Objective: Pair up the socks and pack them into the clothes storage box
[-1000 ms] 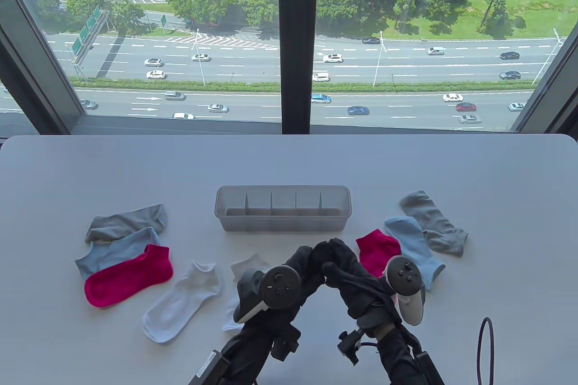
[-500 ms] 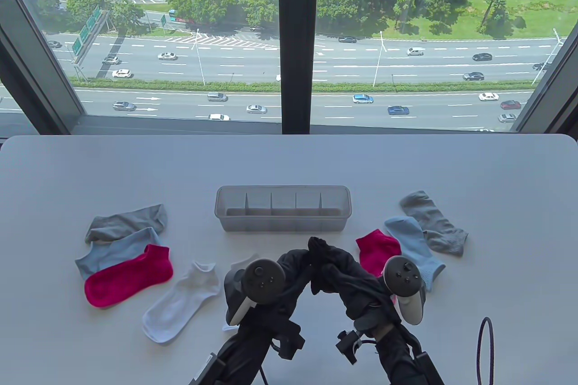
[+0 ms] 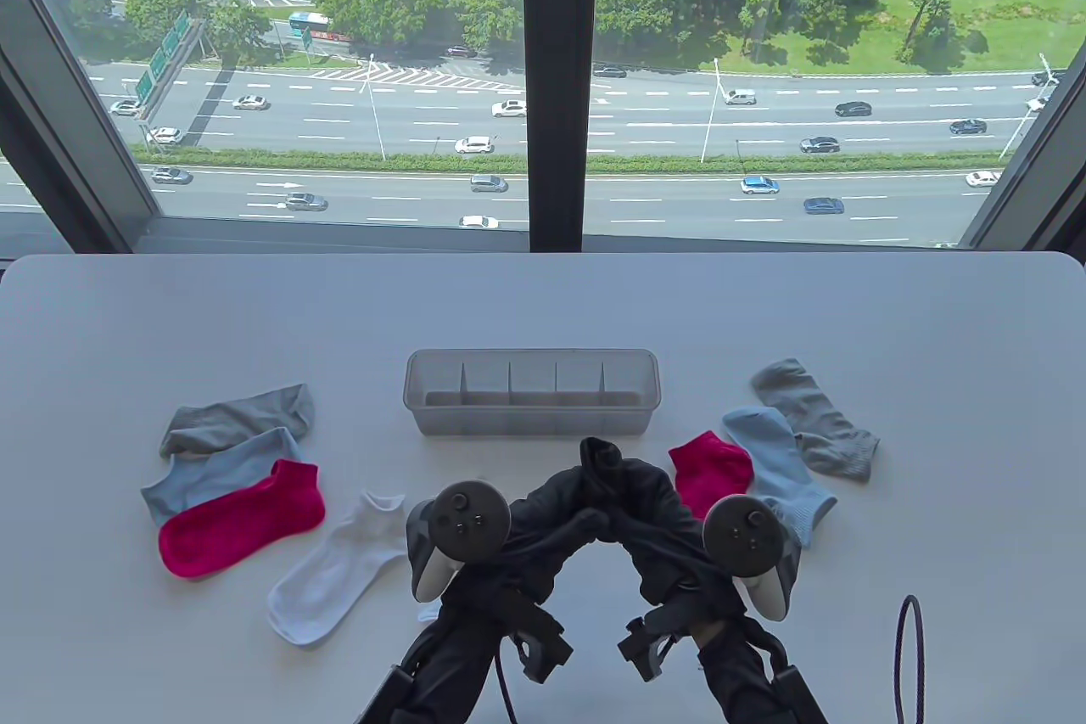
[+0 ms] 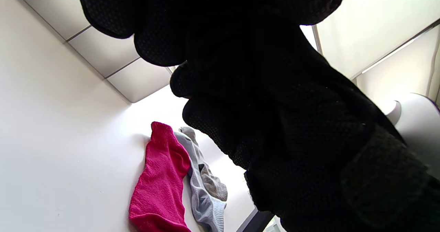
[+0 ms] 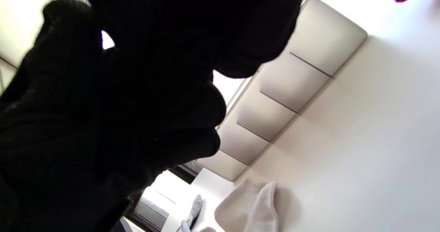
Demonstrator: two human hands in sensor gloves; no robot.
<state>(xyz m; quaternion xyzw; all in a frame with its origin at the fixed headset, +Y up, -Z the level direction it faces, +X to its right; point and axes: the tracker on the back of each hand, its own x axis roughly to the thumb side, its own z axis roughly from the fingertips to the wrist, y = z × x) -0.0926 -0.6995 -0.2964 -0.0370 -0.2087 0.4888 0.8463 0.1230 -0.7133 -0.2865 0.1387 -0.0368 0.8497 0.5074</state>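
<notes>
Just in front of the clear divided storage box (image 3: pixel 532 410), both gloved hands hold a bunched pair of black socks (image 3: pixel 604 457) above the table. My left hand (image 3: pixel 551 510) grips the bundle from the left and my right hand (image 3: pixel 652 503) from the right, fingers curled into the cloth. Black gloves against black fabric hide the exact finger placement. In the left wrist view, curled fingers (image 4: pixel 213 53) fill the frame. The right wrist view is likewise filled by dark fingers (image 5: pixel 154 87).
Left of the hands lie a grey sock (image 3: pixel 242 417), a light blue sock (image 3: pixel 212 474), a pink sock (image 3: pixel 242 516) and a white sock (image 3: pixel 339 567). To the right are a pink sock (image 3: pixel 711 474), a light blue sock (image 3: pixel 776 461) and a grey sock (image 3: pixel 814 418). A cable loop (image 3: pixel 912 656) sits near the front right.
Both hands have turned, their trackers sliding left, while the black bundle between them rose and bunched tighter, a little nearer the box. The second white sock is now almost hidden under my left hand.
</notes>
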